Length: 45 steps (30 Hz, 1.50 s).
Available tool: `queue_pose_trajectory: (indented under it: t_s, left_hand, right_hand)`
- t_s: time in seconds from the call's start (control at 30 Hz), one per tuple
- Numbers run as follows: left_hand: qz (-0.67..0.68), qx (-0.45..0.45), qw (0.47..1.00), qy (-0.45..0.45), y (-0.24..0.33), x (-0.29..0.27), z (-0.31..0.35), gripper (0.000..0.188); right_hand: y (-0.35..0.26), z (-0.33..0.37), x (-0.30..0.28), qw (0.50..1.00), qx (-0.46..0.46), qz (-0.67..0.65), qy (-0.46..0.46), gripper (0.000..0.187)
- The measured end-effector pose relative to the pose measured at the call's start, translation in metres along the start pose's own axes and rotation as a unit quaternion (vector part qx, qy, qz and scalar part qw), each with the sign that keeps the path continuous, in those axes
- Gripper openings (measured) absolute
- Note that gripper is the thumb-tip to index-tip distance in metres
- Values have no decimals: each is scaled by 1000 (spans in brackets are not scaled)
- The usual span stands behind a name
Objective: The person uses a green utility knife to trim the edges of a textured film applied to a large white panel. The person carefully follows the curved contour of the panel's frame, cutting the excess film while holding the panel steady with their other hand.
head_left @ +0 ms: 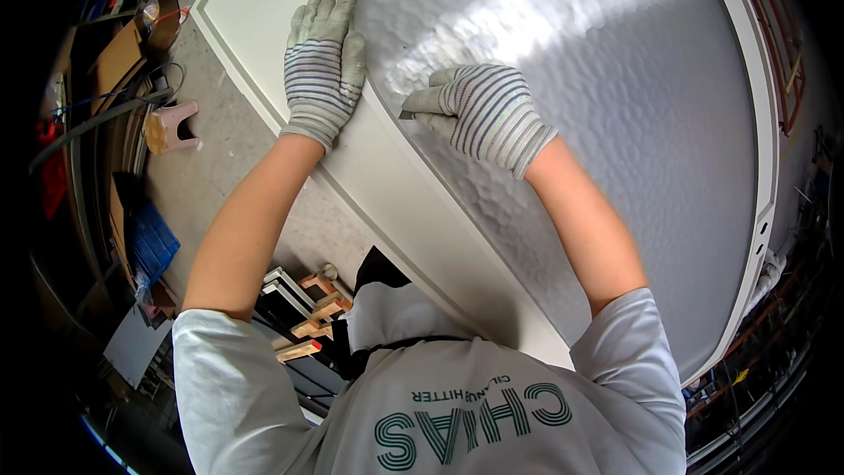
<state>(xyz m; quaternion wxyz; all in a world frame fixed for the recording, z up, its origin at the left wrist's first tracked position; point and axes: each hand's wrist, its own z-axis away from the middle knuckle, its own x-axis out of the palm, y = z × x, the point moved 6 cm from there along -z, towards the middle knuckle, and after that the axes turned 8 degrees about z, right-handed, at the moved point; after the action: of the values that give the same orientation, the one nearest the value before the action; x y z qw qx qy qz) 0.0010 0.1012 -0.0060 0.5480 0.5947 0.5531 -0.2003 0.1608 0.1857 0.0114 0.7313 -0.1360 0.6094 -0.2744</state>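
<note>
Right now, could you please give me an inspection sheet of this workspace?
Surface: white door frame lying flat, holding a textured frosted glass panel.
Job's things: small blade-like tool at the glass edge, by the frame.
Clutter: pink stool, wooden blocks, cardboard, blue crate on the floor.
Hands: left hand, gloved, flat on the frame; right hand, gloved, gripping the tool.
Cables: dark hose or cable beside the stool.
Surroundings: concrete floor; racks at right.
</note>
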Motion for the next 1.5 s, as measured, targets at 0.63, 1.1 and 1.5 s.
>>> queue_pose_trajectory:
  t_s: [0.63, 1.1, 1.5]
  left_hand:
    - [0, 1, 1000, 7, -3, 0, 1, 57]
    - [-4, -3, 1000, 1, -1, -2, 1, 53]
    - [-1, -7, 1000, 7, 2, -1, -1, 52]
  right_hand:
    - [3, 6, 16, 996, -44, 53, 51, 29]
    - [-1, 20, 8, 993, -76, -16, 92, 21]
    - [-25, 34, 10, 995, 10, 65, 79, 25]
